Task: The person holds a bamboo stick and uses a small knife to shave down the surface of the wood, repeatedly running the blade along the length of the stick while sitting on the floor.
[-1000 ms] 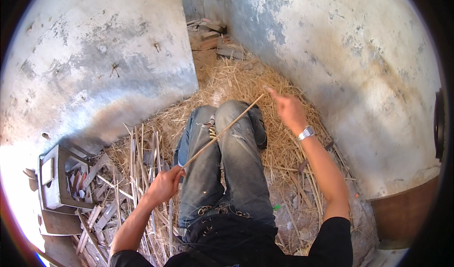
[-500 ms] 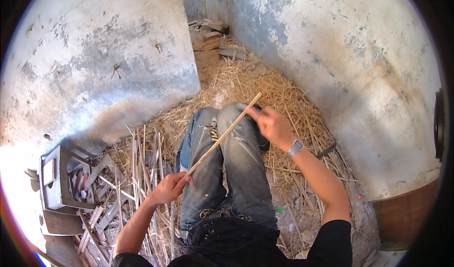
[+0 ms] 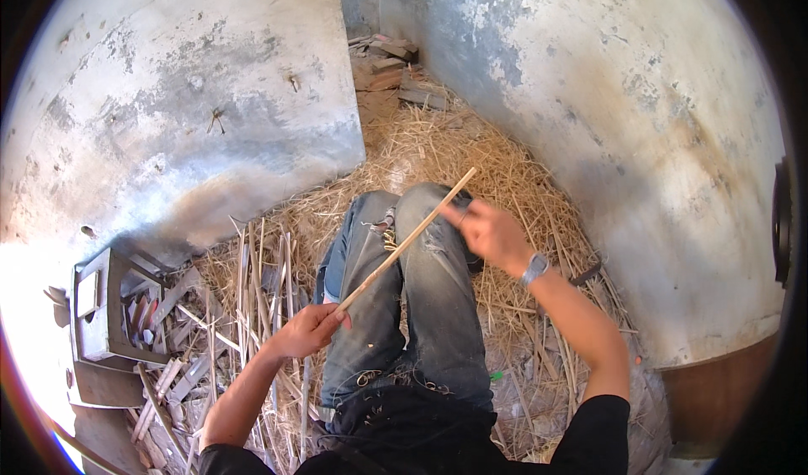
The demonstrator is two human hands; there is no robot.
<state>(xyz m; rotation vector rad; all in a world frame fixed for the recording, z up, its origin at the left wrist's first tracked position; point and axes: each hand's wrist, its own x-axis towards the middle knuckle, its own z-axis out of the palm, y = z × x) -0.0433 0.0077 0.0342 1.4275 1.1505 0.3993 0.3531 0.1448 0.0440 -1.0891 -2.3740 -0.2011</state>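
Stick (image 3: 406,241) runs across the knees from seven to one o'clock, left hand (image 3: 310,330) clenched on its near end, right hand (image 3: 488,233) beside the far end, seemingly half-curled, not gripping.

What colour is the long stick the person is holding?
The stick is pale tan, like dry straw. It shows best in the head view, lying across the blue jeans.

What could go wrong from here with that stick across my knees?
The thin stick is pinched only at its low end by the left hand, so it may slip or snap as the right hand works near its far end. Loose slats and straw crowd the legs and could snag it.
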